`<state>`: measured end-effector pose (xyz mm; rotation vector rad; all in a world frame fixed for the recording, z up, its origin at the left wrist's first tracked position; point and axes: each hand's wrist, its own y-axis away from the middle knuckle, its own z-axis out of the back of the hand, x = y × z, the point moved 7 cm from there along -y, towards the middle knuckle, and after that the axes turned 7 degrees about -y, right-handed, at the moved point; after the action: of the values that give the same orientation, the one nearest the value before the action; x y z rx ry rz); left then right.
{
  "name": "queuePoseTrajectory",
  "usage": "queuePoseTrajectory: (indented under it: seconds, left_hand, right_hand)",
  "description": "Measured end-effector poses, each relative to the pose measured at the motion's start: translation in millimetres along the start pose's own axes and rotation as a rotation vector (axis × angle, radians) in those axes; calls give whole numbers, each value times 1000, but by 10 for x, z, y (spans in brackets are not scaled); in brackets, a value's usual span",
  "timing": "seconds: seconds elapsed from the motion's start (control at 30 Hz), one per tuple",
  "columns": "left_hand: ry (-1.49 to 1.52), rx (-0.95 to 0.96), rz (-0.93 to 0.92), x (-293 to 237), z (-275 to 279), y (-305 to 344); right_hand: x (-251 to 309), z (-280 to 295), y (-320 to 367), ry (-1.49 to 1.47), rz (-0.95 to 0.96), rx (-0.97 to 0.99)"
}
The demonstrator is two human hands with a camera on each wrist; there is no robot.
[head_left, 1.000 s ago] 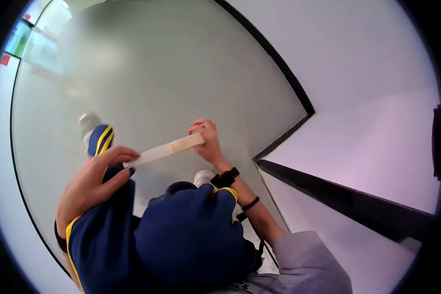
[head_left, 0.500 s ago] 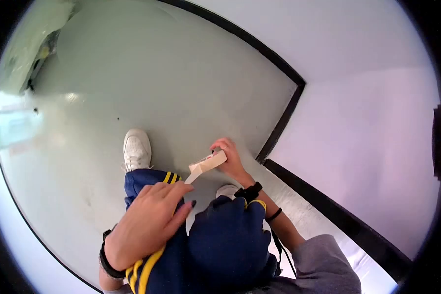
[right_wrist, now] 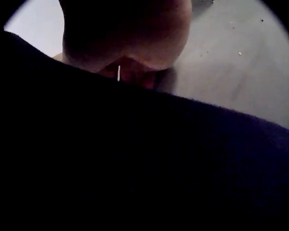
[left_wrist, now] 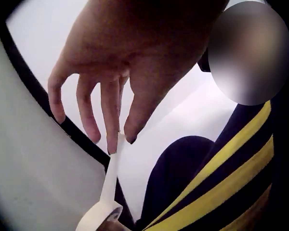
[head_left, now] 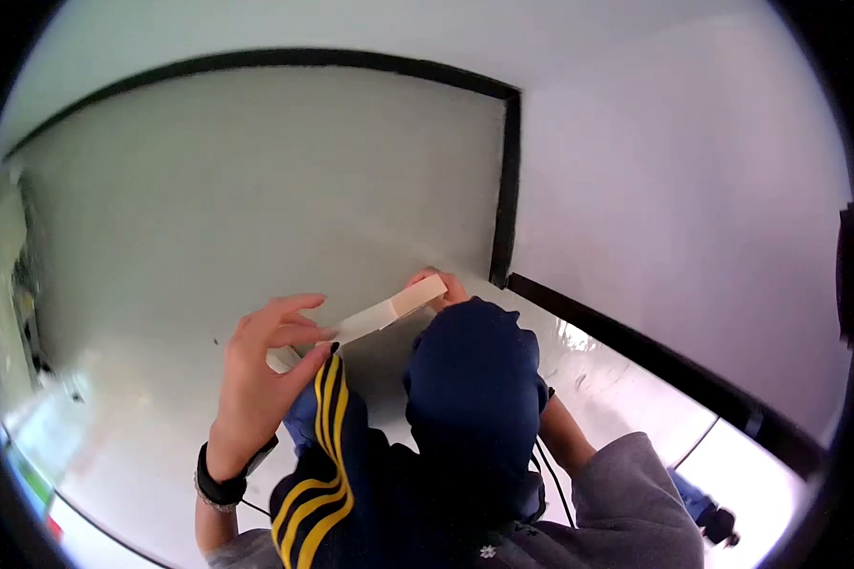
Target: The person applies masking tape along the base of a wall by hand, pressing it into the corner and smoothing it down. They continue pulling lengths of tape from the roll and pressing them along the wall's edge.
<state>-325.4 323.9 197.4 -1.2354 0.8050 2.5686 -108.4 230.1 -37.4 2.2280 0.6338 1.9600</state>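
A roll of cream masking tape [head_left: 419, 296] is in my right hand [head_left: 453, 285], which grips it beyond the knee and is mostly hidden by it. From the roll a pale tape strip [head_left: 362, 324] stretches across to my left hand [head_left: 256, 356]. My left thumb and index finger pinch its free end, while the other fingers stay spread, as the left wrist view shows above the strip [left_wrist: 109, 180]. Below them there, the roll [left_wrist: 92, 216] sits at the lower edge. Dark trouser cloth [right_wrist: 149, 159] fills much of the right wrist view, covering the lower part of the right hand [right_wrist: 130, 33].
Both knees are bent up in dark blue trousers [head_left: 474, 379] with yellow stripes. A black skirting strip [head_left: 508, 190] edges the glossy grey floor [head_left: 256, 190] and meets a white wall [head_left: 674, 190] on the right. A crumpled, translucent sheet [head_left: 5, 284] lies at the far left.
The head view has turned, and the knee now covers more of the right hand. The hands have gone from apart to closer and apart again, so the strip between them shows longer than half a second ago.
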Motion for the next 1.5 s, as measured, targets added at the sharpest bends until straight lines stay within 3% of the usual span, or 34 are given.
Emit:
queuePoseTrajectory:
  seconds: [0.07, 0.13, 0.2, 0.33, 0.4, 0.47, 0.5, 0.63, 0.7, 0.8, 0.83, 0.93, 0.97, 1.0, 1.07, 1.13, 1.17, 1.27, 1.33, 1.4, 1.5]
  left_hand:
    - [43, 30, -78, 43, 115, -109]
    - [70, 105, -9, 165, 161, -184]
    - [-88, 106, -149, 312, 187, -224]
    - [-101, 134, -93, 586, 338, -183]
    - [-22, 106, -63, 915, 434, -127]
    - [53, 72, -14, 1427, 533, -85]
    - [70, 72, 67, 1561, 640, -1]
    - [203, 71, 104, 1953, 863, 281]
    - [94, 36, 134, 2060, 920, 335]
    - [203, 35, 219, 2076, 920, 339]
    - [201, 38, 214, 2083, 921, 304]
    - [303, -13, 142, 2220, 1013, 127]
    - [338, -14, 158, 2348, 1083, 69]
    - [375, -16, 172, 2461, 1146, 14]
    - [424, -41, 204, 2495, 1205, 52]
    - [427, -293, 300, 2476, 1446, 160]
    - [223, -321, 256, 2715, 1570, 194]
    - [211, -392, 408, 2984, 1758, 470]
    - [243, -400, 408, 2859, 1766, 577]
    - [288, -526, 467, 2692, 1818, 660]
    - [354, -600, 415, 2298, 1759, 547]
  right_hand:
    - [61, 2, 6, -8, -55, -48]
    - [46, -72, 142, -23, -95, -102]
    - [53, -147, 217, -25, -142, -161]
    - [289, -241, 180, -34, -182, -318]
    - [550, -354, 155, -35, -68, -369]
    - [1107, -681, 42, 171, -121, -1]
    - [1177, -792, 37, 222, -134, 5]
    - [1565, -1323, 47, 338, -131, 126]
    - [1743, -1550, 24, 348, -42, 354]
    - [1915, -1559, -93, 447, -65, 411]
    - [1951, -1481, -140, 421, 30, 274]
    - [2023, -1537, -358, 384, 20, 278]
    - [2005, -1596, -435, 380, 171, 297]
    - [1996, -1679, -518, 379, 165, 319]
    - [1954, -1944, -666, 246, 69, 465]
    - [1886, -2222, -856, 194, 43, 577]
    - [1855, -2344, -943, 138, 20, 659]
    - [1880, -2549, -1163, 176, 76, 728]
    - [1891, -2564, -1260, 190, 131, 729]
    - [2010, -2528, -1332, 212, 209, 752]
    - [2029, -2290, -1357, 317, 131, 747]
